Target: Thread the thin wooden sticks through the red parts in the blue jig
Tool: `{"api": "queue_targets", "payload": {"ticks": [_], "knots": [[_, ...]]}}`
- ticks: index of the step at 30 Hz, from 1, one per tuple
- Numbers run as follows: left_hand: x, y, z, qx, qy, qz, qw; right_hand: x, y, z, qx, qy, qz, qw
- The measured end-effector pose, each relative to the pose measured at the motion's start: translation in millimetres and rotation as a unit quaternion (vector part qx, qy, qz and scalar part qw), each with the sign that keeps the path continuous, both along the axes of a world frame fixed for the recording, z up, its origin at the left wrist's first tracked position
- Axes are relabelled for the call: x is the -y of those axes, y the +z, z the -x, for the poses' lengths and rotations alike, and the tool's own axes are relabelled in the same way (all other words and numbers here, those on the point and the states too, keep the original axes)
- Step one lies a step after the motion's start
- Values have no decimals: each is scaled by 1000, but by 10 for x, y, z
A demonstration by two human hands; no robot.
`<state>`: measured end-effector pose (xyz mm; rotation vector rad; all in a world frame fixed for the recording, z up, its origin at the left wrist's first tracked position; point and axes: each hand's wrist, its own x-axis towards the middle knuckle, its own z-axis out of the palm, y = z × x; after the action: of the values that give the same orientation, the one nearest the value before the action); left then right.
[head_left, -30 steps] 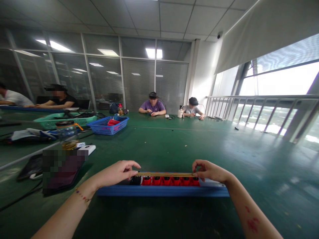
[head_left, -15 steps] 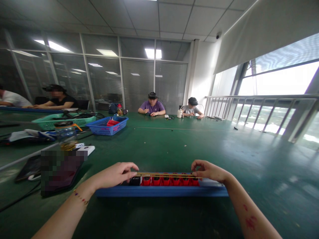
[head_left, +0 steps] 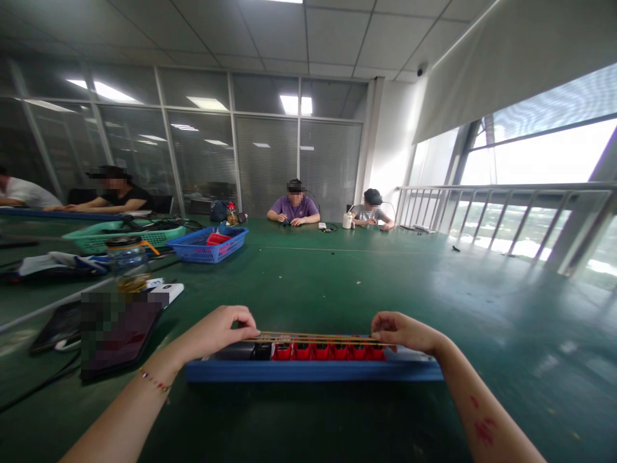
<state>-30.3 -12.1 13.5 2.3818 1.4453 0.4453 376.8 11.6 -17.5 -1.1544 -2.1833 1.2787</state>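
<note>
A long blue tray lies on the green table in front of me, with several red compartments in a row and a black one at their left. Thin yellowish sticks stretch lengthwise above the compartments. My left hand pinches their left end between thumb and fingers. At the right end, my right hand is closed on the sticks, its fingers curled. A pale, see-through piece lies in the tray's right part, partly under my right hand.
On the left are a dark tablet, a white device, a glass jar, a green basket and a blue basket. People sit at the far side of the table. A railing runs at the right.
My left hand has shifted slightly left and its fingers have closed on the sticks' left end. More of the tray's left part shows. My right hand has barely moved.
</note>
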Motion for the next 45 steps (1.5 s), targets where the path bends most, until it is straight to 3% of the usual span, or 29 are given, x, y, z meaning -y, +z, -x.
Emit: {"api": "queue_targets", "payload": {"ticks": [7, 14, 17, 19, 25, 29, 34, 39, 45], "knots": [[25, 50, -94, -25, 14, -108, 994, 8, 40, 23, -1, -5, -57, 998], [-139, 38, -78, -23, 30, -213, 976, -23, 39, 3, -4, -93, -149, 985], [-334, -15, -11, -43, 50, -178, 982, -24, 63, -38, 9, -155, -198, 968], [-465, -91, 27, -58, 54, -138, 987, -16, 91, -64, 19, -162, -203, 966], [-712, -409, 77, -85, 44, -45, 994, 53, 159, -119, 86, -19, -121, 989], [-777, -532, 79, -87, 33, -18, 995, 84, 149, -144, 113, -11, -100, 988], [-784, -558, 75, -77, 25, -10, 997, 65, 149, -118, 79, -18, -105, 991], [-768, -563, 76, -65, 19, -3, 998, -14, 135, -61, -4, -129, -172, 977], [-767, -558, 73, -45, 0, 10, 999, -152, 17, -236, -96, -280, -180, 938]]}}
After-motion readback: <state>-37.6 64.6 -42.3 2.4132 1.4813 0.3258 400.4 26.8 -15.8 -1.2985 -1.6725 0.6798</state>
